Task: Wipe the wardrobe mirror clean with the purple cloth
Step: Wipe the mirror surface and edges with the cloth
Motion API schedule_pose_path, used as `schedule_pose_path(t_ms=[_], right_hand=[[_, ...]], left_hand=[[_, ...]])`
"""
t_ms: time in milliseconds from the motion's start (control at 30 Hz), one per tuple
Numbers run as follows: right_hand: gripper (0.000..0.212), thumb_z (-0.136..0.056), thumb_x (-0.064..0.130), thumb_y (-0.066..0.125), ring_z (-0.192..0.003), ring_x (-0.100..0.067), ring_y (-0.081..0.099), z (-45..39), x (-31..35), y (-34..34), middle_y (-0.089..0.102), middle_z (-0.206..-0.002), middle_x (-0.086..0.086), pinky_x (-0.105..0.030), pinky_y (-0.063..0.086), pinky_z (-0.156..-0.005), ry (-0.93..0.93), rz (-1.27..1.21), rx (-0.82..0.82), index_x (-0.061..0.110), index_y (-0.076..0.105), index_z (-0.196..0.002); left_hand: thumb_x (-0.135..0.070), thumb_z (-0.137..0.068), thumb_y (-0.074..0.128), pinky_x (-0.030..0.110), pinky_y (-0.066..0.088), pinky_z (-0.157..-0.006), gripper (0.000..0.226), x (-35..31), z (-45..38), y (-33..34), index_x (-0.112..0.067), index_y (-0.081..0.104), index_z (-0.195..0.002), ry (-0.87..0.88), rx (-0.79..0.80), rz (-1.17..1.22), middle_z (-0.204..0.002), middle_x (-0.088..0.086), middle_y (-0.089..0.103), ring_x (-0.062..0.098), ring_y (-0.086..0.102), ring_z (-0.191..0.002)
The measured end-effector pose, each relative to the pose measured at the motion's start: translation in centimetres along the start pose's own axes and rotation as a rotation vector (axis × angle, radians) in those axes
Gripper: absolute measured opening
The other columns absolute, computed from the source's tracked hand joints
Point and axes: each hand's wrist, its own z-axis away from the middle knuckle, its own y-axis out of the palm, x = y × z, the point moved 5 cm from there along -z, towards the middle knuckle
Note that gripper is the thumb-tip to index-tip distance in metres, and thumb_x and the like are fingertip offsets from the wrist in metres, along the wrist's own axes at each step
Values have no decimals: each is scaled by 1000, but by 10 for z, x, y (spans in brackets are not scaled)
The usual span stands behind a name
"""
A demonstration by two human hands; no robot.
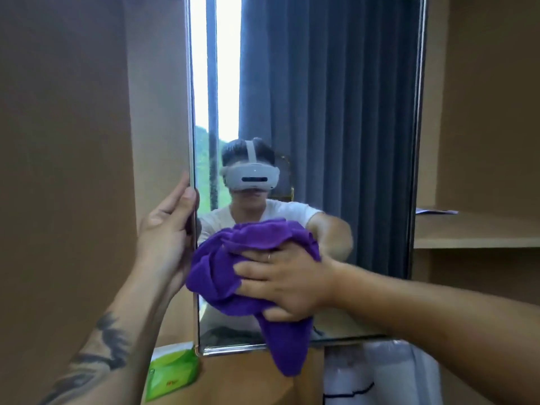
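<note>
**Right now: wiping the lower-left glass, left hand bracing the frame**

I'm pressing the bunched purple terry cloth (233, 267) against the tall frameless-looking wardrobe mirror panel (336, 127) with my right hand (287, 283). Fingers are spreading over the wad and curling into its folds, thumb tucking under, so the hand is clamping on the cloth, not just resting on it. A loose tail of cloth is hanging below my palm, past the mirror's bottom edge.

My left hand (168, 229) is wrapping the mirror's left edge, thumb on the glass side and fingers behind, gripping it to steady the panel.

Handling, as I'm judging it:
- Cloth: soft, light, no stiffness. It's conforming to the glass only where my palm is pushing, so a flat palm probably cleans better than fingertips. The dangling tail is doing nothing and could drag.
- Mirror: rigid, smooth, fragile. The panel looks thin and appears to be a swinging door, so it's likely giving way under pressure unless braced. The edge is the sensible hold; bare fingers on the face would be leaving prints.
- Pressure: moderate, spread wide; no point loads near the corner.

The cloth is sitting low and left on the glass; the upper area is looking untouched by the wad at this moment. I can't tell streaks from the reflection.

A green soft wipes pack (172, 372) is lying on the wooden surface below the corner.
</note>
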Motion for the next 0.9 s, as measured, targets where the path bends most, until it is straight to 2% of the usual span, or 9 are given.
schedule_pose_path(t_ms=[100,233,333,433,567,633,733,800,900], right_hand=[[60,-86,50,51,-136,-36,51,-2,-66,-27,63,-140,-13,-46,39,-108,177,168,-75,15,68,-131],[74,-83,49,50,-151,-37,31,3,-73,-41,47,-156,-9,-59,14,-125,830,155,-272,21,50,-152],[75,-81,51,53,-147,-35,33,6,-24,-17,50,-155,-7,-56,22,-122,666,108,-195,22,52,-151],[68,-81,51,56,-147,-32,36,43,-41,-15,59,-142,-11,-49,37,-110,602,115,-160,18,61,-140],[77,-87,52,47,-147,-34,27,104,-54,-16,39,-160,-13,-54,23,-118,1108,121,-235,25,34,-158],[72,-95,50,40,-149,-36,27,121,-43,-11,33,-164,-13,-56,14,-123,1436,59,-376,22,30,-160],[68,-101,48,30,-152,-45,26,101,-20,-3,32,-165,-19,-59,10,-125,1894,-30,-579,15,32,-161],[67,-101,47,32,-148,-50,30,58,-3,-3,37,-161,-22,-63,14,-123,1902,-56,-559,12,36,-158],[69,-92,48,46,-144,-44,35,-8,24,-3,44,-157,-16,-65,16,-122,1419,-35,-387,17,44,-154]], left_hand=[[-16,-100,62,18,46,-50,27,1,-3,-3,-29,75,-119,14,-2,3,-75,-4,59,10,44,-62],[-21,-100,63,20,39,-44,25,2,-6,-4,-38,80,-106,50,-8,-47,-68,-8,59,16,43,-61],[-21,-100,63,23,34,-41,29,2,-4,-3,-43,79,-108,64,8,-60,-71,-6,58,22,36,-61],[-17,-102,60,20,47,-50,26,3,-3,-2,-29,74,-120,54,-2,-51,-76,-14,71,9,52,-59],[-19,-102,62,18,46,-56,30,4,-2,-3,-27,70,-129,53,-25,-41,-74,-13,69,7,46,-63],[-16,-103,59,15,50,-62,32,2,1,-1,-23,67,-134,67,-17,-37,-76,-14,71,2,56,-63],[-13,-104,56,20,53,-85,35,-1,6,3,-21,62,-138,113,-19,-53,-96,-17,76,-3,64,-69],[-15,-104,57,29,47,-94,31,0,6,3,-25,66,-132,117,-28,-77,-111,-17,68,-2,60,-71],[-20,-103,61,24,43,-64,26,3,2,-3,-36,76,-117,78,-25,-65,-85,-13,64,7,47,-65]])
